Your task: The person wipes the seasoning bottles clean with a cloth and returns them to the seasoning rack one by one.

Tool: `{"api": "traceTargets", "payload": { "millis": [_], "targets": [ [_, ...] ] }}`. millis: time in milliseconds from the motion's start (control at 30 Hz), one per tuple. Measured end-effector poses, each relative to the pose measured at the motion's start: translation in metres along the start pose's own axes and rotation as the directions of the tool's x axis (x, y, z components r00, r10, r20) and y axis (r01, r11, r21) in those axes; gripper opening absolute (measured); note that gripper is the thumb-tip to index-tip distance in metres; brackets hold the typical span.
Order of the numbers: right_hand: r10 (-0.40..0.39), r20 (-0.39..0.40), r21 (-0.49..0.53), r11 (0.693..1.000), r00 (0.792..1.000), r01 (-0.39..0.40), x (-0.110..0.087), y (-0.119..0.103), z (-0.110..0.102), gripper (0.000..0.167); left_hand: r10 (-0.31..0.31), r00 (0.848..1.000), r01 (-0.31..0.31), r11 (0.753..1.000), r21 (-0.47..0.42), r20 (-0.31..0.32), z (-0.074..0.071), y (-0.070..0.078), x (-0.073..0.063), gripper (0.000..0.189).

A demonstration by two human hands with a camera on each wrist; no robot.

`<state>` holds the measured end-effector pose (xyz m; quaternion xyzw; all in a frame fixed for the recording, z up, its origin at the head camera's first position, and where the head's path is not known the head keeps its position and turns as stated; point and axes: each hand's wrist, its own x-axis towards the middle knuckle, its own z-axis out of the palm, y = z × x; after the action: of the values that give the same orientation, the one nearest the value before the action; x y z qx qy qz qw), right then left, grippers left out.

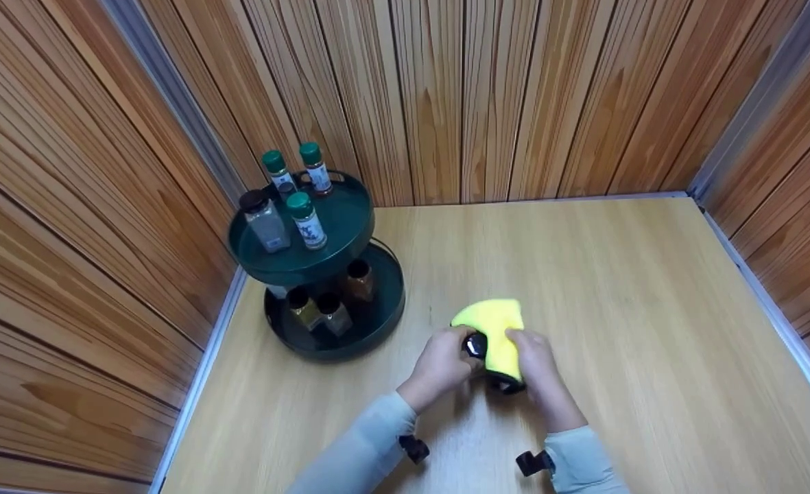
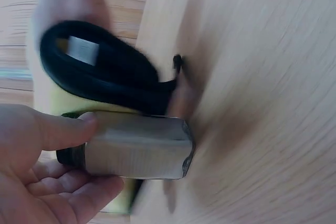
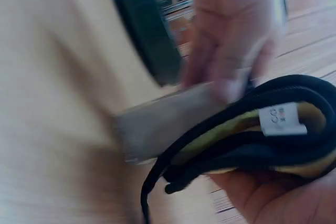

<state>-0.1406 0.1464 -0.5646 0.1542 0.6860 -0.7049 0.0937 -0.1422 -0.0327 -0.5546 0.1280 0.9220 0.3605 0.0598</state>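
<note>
My left hand [image 1: 440,367] holds a small clear spice jar [image 2: 139,145] with a black cap, thumb on one side and fingers on the other near the cap end. The jar's contents look pale greyish-beige, though the view is blurred. In my right hand [image 1: 540,362] is a folded bright yellow cloth [image 1: 504,329] with black edging; the thumb lies on top of it. A white label [image 3: 283,119] and a black loop show on the cloth in the right wrist view. Jar and cloth are side by side, above the table. Whether they touch, I cannot tell.
A dark green two-tier round rack [image 1: 346,216] stands on the wooden table [image 1: 617,309] at the left. Its upper tier bears several jars, some green-capped shakers [image 1: 308,223]; dark-capped jars [image 1: 335,315] stand on the lower tier. Wood-panelled walls [image 1: 501,103] enclose the table.
</note>
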Motion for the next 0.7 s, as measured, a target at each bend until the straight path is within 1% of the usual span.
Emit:
{"api": "traceTargets", "payload": {
  "millis": [67, 133, 267, 367, 533, 633, 700],
  "targets": [
    [0.027, -0.01, -0.032, 0.999, 1.0, -0.027, 0.003, 0.008, 0.001, 0.03, -0.002, 1.0, 0.002, 1.0, -0.001, 0.005, 0.0, 0.0, 0.0, 0.04],
    [0.036, -0.002, -0.056, 0.998, 0.999, -0.036, 0.005, 0.012, 0.0, 0.033, -0.009, 1.0, 0.01, 1.0, -0.011, 0.015, 0.0, -0.001, 0.0, 0.042],
    [0.027, 0.02, -0.051, 0.998, 0.999, -0.026, 0.003, 0.006, -0.005, 0.036, -0.021, 0.998, 0.024, 0.997, -0.067, 0.059, -0.001, -0.003, 0.001, 0.042],
    [0.021, 0.025, 0.002, 1.0, 0.999, -0.021, -0.001, -0.001, -0.011, 0.037, 0.002, 0.996, 0.008, 0.994, -0.105, 0.087, -0.001, -0.006, 0.003, 0.041],
    [0.001, 0.046, 0.122, 0.992, 0.999, -0.007, -0.004, -0.01, -0.021, 0.036, 0.097, 0.992, -0.088, 0.989, -0.115, 0.074, -0.002, -0.011, 0.005, 0.039],
    [-0.002, 0.044, 0.17, 0.985, 0.999, -0.005, -0.003, -0.013, -0.025, 0.035, 0.104, 0.992, -0.097, 0.991, -0.094, 0.069, -0.003, -0.01, 0.003, 0.047],
    [-0.004, 0.029, 0.187, 0.982, 1.0, -0.001, -0.003, -0.014, -0.028, 0.034, 0.08, 0.995, -0.076, 0.994, -0.077, 0.052, -0.002, -0.009, 0.001, 0.054]
  ]
}}
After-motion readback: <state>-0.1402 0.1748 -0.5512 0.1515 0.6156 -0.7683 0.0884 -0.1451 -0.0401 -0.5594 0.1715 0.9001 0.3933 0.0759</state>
